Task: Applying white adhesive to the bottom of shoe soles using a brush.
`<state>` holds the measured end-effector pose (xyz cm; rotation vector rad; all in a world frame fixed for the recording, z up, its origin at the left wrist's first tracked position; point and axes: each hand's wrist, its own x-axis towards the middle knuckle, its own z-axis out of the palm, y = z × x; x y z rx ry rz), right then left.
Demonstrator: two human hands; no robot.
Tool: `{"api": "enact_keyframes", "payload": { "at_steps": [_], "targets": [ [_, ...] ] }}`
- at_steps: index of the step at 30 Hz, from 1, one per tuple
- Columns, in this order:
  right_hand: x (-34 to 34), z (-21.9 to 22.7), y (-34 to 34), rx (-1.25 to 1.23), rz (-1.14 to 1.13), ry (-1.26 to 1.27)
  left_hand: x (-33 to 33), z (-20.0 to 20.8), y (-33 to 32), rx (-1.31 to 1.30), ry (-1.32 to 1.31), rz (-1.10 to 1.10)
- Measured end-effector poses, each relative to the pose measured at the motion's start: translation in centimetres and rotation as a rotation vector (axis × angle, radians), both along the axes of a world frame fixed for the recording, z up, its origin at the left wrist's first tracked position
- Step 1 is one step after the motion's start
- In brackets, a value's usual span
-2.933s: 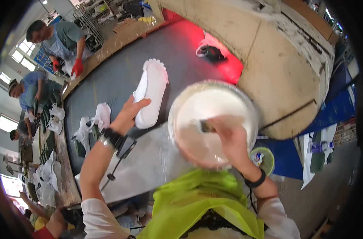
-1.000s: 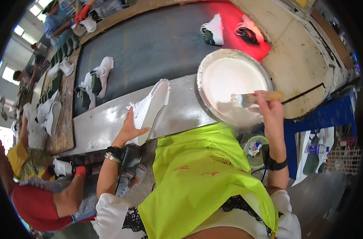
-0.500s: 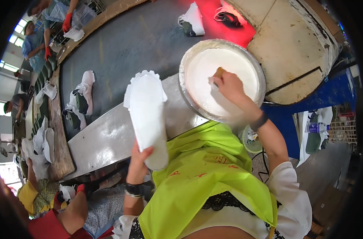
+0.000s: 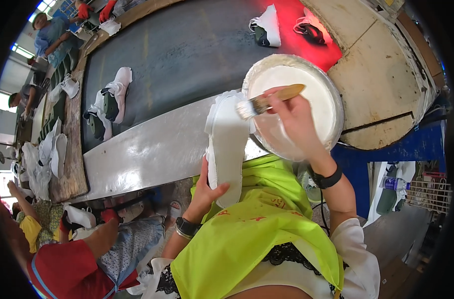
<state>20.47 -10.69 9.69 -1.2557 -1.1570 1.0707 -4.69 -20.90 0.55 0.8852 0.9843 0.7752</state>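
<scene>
My left hand [image 4: 207, 190] grips the heel end of a white shoe sole [image 4: 228, 144], its thumb on the flat face and its scalloped toe end pointing away from me. My right hand [image 4: 298, 122] is closed round a flat paintbrush [image 4: 287, 92] with a wooden handle. The brush's white-coated bristles lie over the right edge of the sole near its toe; whether they touch it, I cannot tell. Just behind the right hand stands a round metal basin [image 4: 338, 117] holding white liquid [image 4: 287, 74].
A dark belt [image 4: 177, 50] carries white-and-green shoes [image 4: 118, 94] at left and another white shoe [image 4: 271, 30] beyond the basin, by a red glow. A metal ledge [image 4: 152, 154] borders it. A co-worker in red [image 4: 67, 259] sits at lower left; other people work farther off.
The brush has come up out of the white liquid and moved left to the sole. My left hand has carried the sole rightward, close against the basin.
</scene>
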Motion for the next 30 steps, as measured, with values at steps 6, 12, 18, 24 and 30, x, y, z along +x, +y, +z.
{"api": "enact_keyframes", "payload": {
  "at_steps": [6, 12, 18, 24, 30],
  "targets": [
    [-2.5, -1.1, 3.6, -0.012, -0.057, 0.03, 0.0, 0.4, -0.1, 0.032, 0.018, -0.003],
    [-2.0, -2.2, 0.5, -0.044, -0.211, -0.355, -0.6, 0.0, 0.1, 0.023, -0.005, 0.012],
    [-1.9, -1.4, -2.2, -0.152, -0.115, -0.552, -0.8, -0.6, 0.3, 0.017, -0.038, 0.016],
    [-4.1, -1.7, 1.7, -0.052, -0.238, -0.418, 0.2, 0.4, 0.6, 0.021, 0.005, 0.003],
    [-6.9, -0.6, 0.7, 0.09, -0.17, -0.355, 1.1, 0.4, 0.5, 0.063, -0.03, 0.026]
  ]
}}
